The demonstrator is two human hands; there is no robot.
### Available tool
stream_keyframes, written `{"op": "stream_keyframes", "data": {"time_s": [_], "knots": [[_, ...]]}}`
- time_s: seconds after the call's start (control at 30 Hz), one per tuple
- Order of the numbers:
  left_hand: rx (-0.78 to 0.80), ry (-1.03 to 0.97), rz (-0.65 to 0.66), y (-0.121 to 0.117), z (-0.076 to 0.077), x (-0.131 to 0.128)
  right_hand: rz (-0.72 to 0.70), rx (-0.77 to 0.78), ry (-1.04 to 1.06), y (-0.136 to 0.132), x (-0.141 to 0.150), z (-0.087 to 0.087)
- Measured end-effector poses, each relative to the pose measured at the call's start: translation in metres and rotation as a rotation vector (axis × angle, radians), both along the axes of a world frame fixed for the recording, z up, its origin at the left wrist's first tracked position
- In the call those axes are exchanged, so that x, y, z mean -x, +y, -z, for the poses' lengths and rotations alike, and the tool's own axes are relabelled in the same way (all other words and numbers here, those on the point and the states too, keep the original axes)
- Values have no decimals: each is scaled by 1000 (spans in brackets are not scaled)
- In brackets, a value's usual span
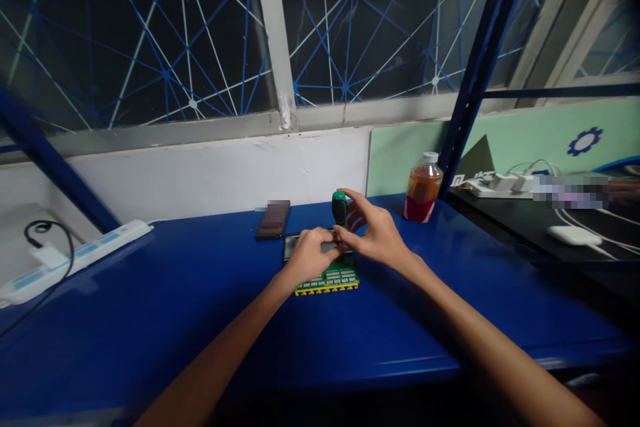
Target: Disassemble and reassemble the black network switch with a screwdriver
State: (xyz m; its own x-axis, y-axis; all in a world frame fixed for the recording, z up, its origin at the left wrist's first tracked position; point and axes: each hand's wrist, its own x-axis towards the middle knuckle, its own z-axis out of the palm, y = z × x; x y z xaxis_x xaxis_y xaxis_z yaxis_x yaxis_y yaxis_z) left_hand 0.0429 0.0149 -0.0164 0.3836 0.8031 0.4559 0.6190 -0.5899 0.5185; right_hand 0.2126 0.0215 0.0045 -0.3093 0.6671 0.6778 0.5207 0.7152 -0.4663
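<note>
A green circuit board [343,276] with a yellow toothed front edge lies on the blue table, a dark rectangular panel [289,247] at its back. Over the board stands a screwdriver [339,205], its green and black handle upright. My right hand [377,232] is closed around the screwdriver from the right, forefinger by the handle's top and thumb lower down near the shaft. From the left, my left hand [313,255] rests over the board with fingers bent and pressed together beside the shaft. Its fingertips and the screwdriver's tip are hidden.
Behind the board lies a dark phone [273,220]. A drink bottle [423,188] stands at the back right. On the left is a white power strip [85,260] with a black cable. A black side table [530,233] holds cables and a white case [575,235].
</note>
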Motion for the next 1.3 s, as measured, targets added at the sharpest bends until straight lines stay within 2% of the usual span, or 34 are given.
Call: {"op": "stream_keyframes", "data": {"time_s": [0.13,0.33,0.73,1.0,1.3], "knots": [[-29,-60,-28,-1,2,-2,26,-11,-18,-2,0,-1],[-3,-81,18,-3,5,-5,46,17,-43,-5,0,-4],[0,-109,104,-1,7,-4,-8,1,-4,-3,-2,-2],[-49,-99,-39,-3,6,-4,28,-27,-7,-2,-1,-1],[-20,-142,39,-4,6,-6,32,-9,-20,-5,0,-4]]}}
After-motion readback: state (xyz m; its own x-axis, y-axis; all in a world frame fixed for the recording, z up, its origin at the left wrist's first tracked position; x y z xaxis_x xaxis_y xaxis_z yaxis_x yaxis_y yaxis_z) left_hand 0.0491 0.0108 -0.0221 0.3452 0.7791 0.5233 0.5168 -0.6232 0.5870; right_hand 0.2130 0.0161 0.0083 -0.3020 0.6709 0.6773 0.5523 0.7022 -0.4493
